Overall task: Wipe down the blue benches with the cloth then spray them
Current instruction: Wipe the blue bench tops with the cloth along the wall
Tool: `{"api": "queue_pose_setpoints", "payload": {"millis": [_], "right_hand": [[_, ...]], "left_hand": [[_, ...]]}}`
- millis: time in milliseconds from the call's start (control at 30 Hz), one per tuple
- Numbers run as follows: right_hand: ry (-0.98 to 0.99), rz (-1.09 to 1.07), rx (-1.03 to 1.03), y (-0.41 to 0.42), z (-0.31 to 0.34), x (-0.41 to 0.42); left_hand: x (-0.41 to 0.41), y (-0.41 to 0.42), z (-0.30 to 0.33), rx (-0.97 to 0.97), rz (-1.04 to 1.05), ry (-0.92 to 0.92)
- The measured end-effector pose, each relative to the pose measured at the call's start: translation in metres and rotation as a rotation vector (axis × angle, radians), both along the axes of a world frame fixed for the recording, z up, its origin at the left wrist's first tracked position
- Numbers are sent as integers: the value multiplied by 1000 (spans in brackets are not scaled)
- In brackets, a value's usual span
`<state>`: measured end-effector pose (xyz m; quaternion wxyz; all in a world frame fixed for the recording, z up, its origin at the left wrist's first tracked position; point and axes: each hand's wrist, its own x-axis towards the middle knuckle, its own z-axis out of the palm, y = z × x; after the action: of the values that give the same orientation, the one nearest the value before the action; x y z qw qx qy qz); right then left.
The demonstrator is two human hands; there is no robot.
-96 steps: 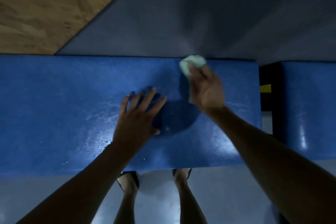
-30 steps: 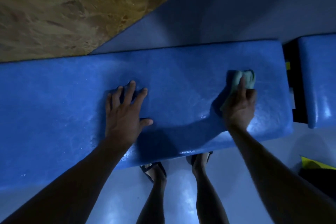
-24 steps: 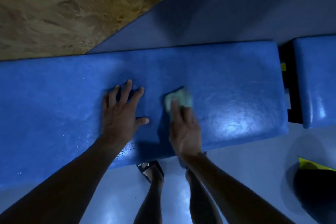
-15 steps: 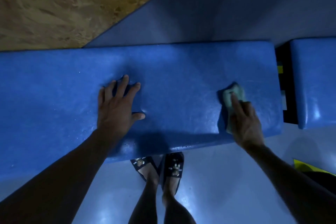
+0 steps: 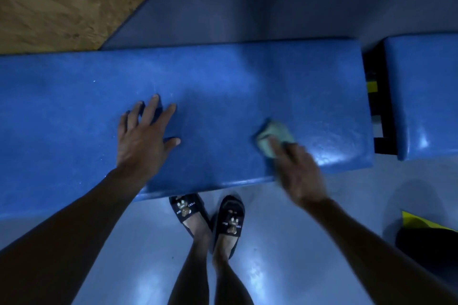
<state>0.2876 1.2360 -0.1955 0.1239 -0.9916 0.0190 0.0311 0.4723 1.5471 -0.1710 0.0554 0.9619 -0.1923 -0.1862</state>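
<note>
Wiping step: right hand [image 5: 298, 173], blurred, fingers pressing the cloth [image 5: 273, 136] onto the blue tabletop [image 5: 223, 82] near its front right; left hand [image 5: 142, 138] braced flat, fingers spread. Overlapping strokes should reach edges and the adjoining bench [image 5: 421, 96]

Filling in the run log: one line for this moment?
phase: wiping | left hand: flat on long blue padded bench | right hand: presses pale green cloth | spray: not visible
</note>
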Motion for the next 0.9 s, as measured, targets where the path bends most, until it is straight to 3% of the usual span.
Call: {"api": "queue_pose_setpoints", "payload": {"millis": [100,167,200,267,367,433,500,567,733,833,900], "right_hand": [[80,-465,5,-48,12,-22],[65,-830,42,-21,2,-15],[20,-906,90,9,-3,-9],[-67,-769,172,82,-13,-6],[10,-279,280,161,-7,-16],[38,11,302,149,-5,-20],[44,154,244,101,-6,-22],[18,100,159,35,-10,-27],[58,-532,7,-99,8,-28],[95,-770,-79,-70,6,-9],[51,-826,-15,-15,-1,1]], "left_hand": [[-26,4,0,-67,11,-51],[-41,6,1,-84,19,-72],[-47,8,1,-80,19,-76],[-57,11,2,-62,15,-77],[-67,15,4,-53,6,-85],[-73,15,5,-51,3,-90],[-78,16,4,-42,8,-84],[-83,16,2,-26,13,-71],[-93,16,2,-13,33,-52],[-96,21,5,-14,38,-32],[-98,28,9,-17,35,-31]]}}
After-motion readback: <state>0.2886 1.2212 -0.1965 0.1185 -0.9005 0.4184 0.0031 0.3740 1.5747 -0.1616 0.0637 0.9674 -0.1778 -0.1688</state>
